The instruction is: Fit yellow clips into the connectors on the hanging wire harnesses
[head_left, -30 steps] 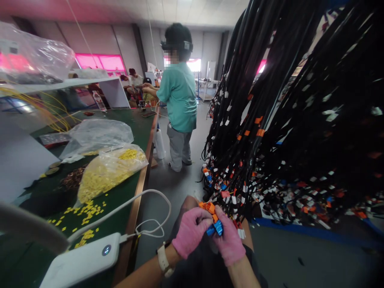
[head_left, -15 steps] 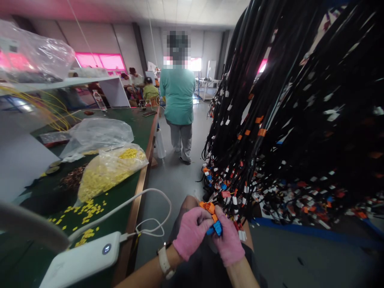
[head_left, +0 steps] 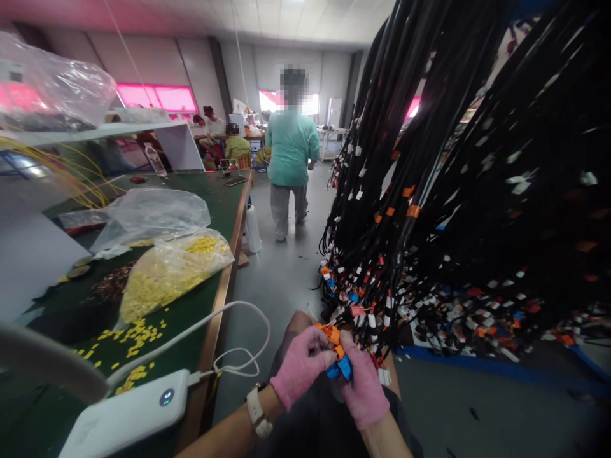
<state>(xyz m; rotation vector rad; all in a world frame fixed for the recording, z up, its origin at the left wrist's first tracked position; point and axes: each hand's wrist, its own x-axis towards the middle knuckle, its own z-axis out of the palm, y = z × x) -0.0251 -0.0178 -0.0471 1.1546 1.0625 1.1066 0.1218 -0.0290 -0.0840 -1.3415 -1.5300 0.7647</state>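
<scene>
Above my lap, both hands wear pink gloves with bare fingertips and come together around a small bunch of plastic connectors. Orange connectors point(head_left: 331, 332) show at the top of the bunch, between the fingers. Below them sit blue connectors point(head_left: 340, 367), close to the right palm. My left hand point(head_left: 300, 366) is closed, its thumb and fingers pinching at the left side of the bunch. My right hand point(head_left: 361, 381) is wrapped round the other side. The fingers hide part of the connectors, and any wires behind them are hard to make out.
Black cable harnesses point(head_left: 382, 191) hang in a thick mass at the right. The green workbench point(head_left: 222, 210) on the left bears a bag of yellow pieces point(head_left: 167, 280), loose yellow pieces and a white power bank point(head_left: 128, 413) with a cable. A person in teal point(head_left: 292, 149) is in the aisle.
The person in teal has moved farther down the aisle. My hands stay round the connectors, with the left fingers slightly shifted and more of the blue parts showing.
</scene>
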